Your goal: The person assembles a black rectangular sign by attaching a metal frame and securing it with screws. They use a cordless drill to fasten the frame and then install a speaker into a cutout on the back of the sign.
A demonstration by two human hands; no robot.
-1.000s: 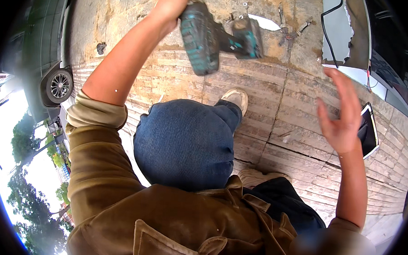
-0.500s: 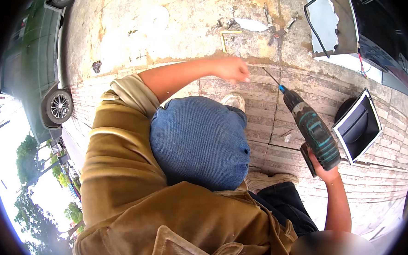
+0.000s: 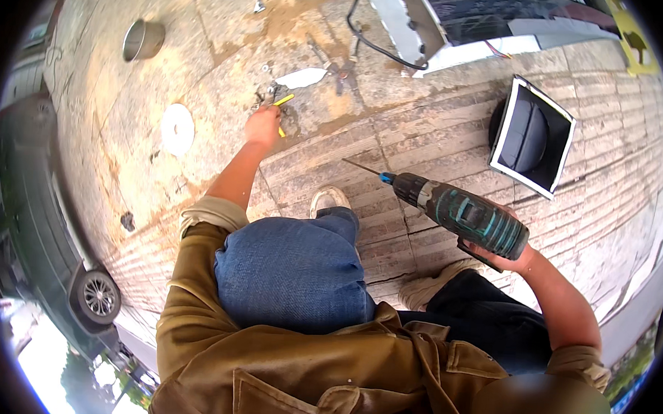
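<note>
A metal cup (image 3: 143, 40) stands on the pavement (image 3: 206, 20) at far left, and a white disc (image 3: 177, 129) lies below it, well apart from both hands. The left hand (image 3: 263, 124) has stretched further out than half a second ago, when it hovered nearer the knee; now it is down among small bits of hardware, fingers curled over a yellow-handled tool (image 3: 283, 100), though whether it truly grips it I cannot tell. A flat white scrap (image 3: 301, 78) lies just beside that spot. The right hand (image 3: 503, 255) is closed round the grip of the drill (image 3: 459, 212), as before, but the drill has swung: earlier it stood nearly upright, now it lies almost level, bit pointing left over the paving, above the shoe (image 3: 330, 201). Right of it a black square-framed housing (image 3: 532, 135) sits on the ground.
</note>
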